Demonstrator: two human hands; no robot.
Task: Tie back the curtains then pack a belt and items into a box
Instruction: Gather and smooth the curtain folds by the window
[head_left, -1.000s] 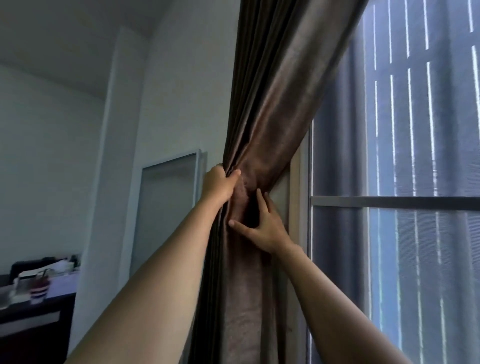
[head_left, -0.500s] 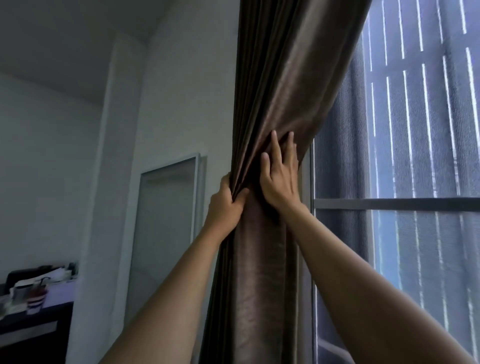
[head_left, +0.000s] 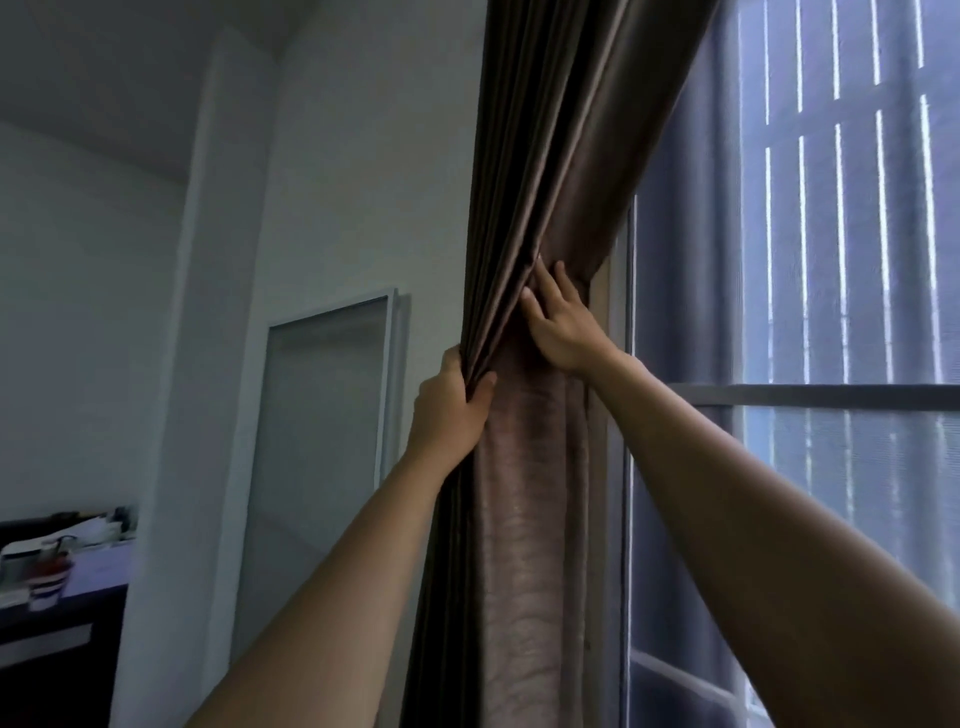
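1. Here, the left hand (head_left: 451, 410) has its fingers (head_left: 453, 364) curled tight round a bunch of curtain (head_left: 524, 571) folds, gripping them.
2. The right hand (head_left: 563, 332) lies just above, fingers fairly straight, pressing flat into the gathered cloth.
3. The curtain hangs bunched against the window (head_left: 841, 260) frame's left side; no tie-back shows round it.
4. Judged so, the tying is unfinished; belt and box are out of view, packing all left.

Curtain (head_left: 524, 519) between wall panel (head_left: 322, 441) at left and window (head_left: 831, 260) at right
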